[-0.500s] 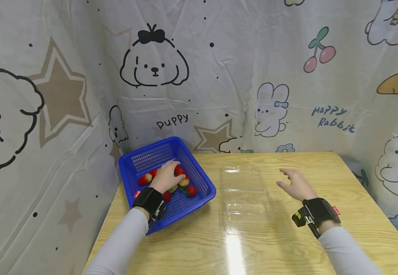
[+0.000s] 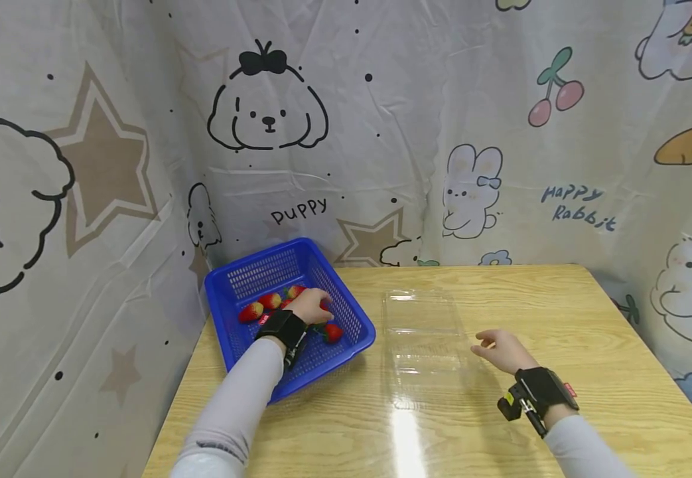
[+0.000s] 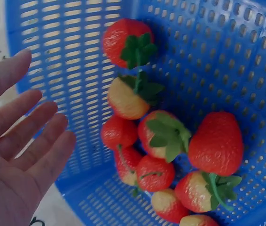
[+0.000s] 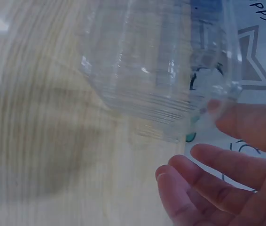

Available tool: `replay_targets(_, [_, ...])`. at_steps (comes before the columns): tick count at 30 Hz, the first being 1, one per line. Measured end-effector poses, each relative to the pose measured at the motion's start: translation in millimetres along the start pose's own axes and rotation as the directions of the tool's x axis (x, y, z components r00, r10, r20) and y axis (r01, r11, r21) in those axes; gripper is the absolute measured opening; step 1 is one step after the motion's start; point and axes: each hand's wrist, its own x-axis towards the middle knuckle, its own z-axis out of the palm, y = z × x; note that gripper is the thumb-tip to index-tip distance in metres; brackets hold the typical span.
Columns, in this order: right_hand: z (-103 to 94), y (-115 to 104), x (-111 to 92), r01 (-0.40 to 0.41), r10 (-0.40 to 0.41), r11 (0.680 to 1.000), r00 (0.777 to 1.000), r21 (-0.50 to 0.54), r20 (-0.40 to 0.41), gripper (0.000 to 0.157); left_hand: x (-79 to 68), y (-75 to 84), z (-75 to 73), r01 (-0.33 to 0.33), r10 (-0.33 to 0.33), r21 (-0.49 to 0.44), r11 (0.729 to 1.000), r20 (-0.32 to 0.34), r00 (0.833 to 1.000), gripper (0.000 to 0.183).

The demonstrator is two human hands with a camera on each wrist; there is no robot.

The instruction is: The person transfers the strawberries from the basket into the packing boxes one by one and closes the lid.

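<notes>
My left hand (image 2: 312, 306) is over the blue basket (image 2: 265, 271), among toy-like red strawberries (image 2: 251, 312) with pale patches and green leaves. In the left wrist view, the left fingers (image 3: 43, 150) are loosely spread beside the basket's slotted wall, with nothing between them. The strawberries there, one of them a large red strawberry (image 3: 216, 143), lie in a cluster apart from the fingers. My right hand (image 2: 503, 350) hovers at the right side of a clear plastic tray (image 2: 423, 342). In the right wrist view, its thumb (image 4: 246, 120) overlaps the tray's edge and the other fingers are loosely bent.
The basket stands at the left of the wooden table (image 2: 560, 299), close to the cloth backdrop (image 2: 375, 133) with cartoon prints. The tray lies to the right of the basket. A black wristband (image 2: 544, 392) with a small camera is on the right wrist.
My left hand has shifted to the right inside the basket, uncovering strawberries behind it. My right hand has come nearer the front and slightly left, its fingers more bent.
</notes>
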Motion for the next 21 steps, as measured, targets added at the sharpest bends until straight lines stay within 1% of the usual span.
replay_targets(3, [6.0, 3, -2, -0.030, 0.029, 0.999, 1.000, 0.030, 0.005, 0.045, 4.4, 1.6, 8.3, 0.034, -0.034, -0.003, 0.999, 0.036, 0.999, 0.040])
replay_targets(6, [11.4, 7, -4, -0.053, 0.053, 0.996, 0.999, 0.076, 0.011, 0.045, 8.1, 1.7, 16.3, 0.054, -0.056, 0.028, 0.998, 0.053, 0.997, 0.038])
replay_targets(10, [20.3, 15, -6, -0.076, 0.075, 0.985, 0.997, 0.152, 0.016, 0.045, 14.8, -2.6, 25.8, 0.059, -0.065, 0.083, 0.995, 0.075, 0.995, 0.036])
replay_targets(12, [24.1, 18, -7, -0.090, 0.087, 0.977, 0.996, 0.196, 0.023, 0.043, 20.8, -4.9, 30.4, 0.099, -0.107, 0.086, 0.991, 0.099, 0.989, 0.036])
replay_targets(13, [25.8, 19, -8, -0.095, 0.091, 0.971, 0.996, 0.218, 0.026, 0.043, 26.8, -9.1, 34.7, 0.118, -0.128, 0.090, 0.989, 0.113, 0.985, 0.036])
replay_targets(14, [27.4, 20, -9, -0.101, 0.096, 0.966, 0.995, 0.240, 0.032, 0.041, 35.6, -17.1, 41.0, 0.132, -0.144, 0.098, 0.986, 0.127, 0.981, 0.037])
replay_targets(15, [28.9, 21, -10, -0.107, 0.102, 0.960, 0.994, 0.258, 0.035, 0.040, 39.3, -22.7, 45.2, 0.120, -0.134, 0.110, 0.987, 0.130, 0.982, 0.038])
replay_targets(17, [31.3, 22, -12, -0.120, 0.111, 0.947, 0.993, 0.299, 0.046, 0.037, 64.5, -60.0, 67.7, 0.028, -0.040, 0.097, 0.995, 0.117, 0.992, 0.038])
replay_targets(18, [32.7, 23, -14, -0.128, 0.118, 0.940, 0.992, 0.317, 0.051, 0.035, 71.8, -69.6, 74.1, 0.017, -0.030, 0.104, 0.994, 0.124, 0.992, 0.040])
replay_targets(19, [33.8, 23, -14, -0.129, 0.118, 0.935, 0.992, 0.330, 0.054, 0.033, 75.8, -75.7, 79.4, 0.012, -0.026, 0.108, 0.994, 0.128, 0.991, 0.040])
replay_targets(20, [35.1, 23, -15, -0.133, 0.122, 0.931, 0.991, 0.341, 0.056, 0.032, 73.0, -72.8, 78.7, 0.018, -0.032, 0.108, 0.994, 0.132, 0.991, 0.039])
replay_targets(21, [36.1, 23, -16, -0.136, 0.124, 0.927, 0.991, 0.348, 0.055, 0.030, 63.7, -63.7, 74.0, 0.020, -0.033, 0.105, 0.994, 0.128, 0.991, 0.038])
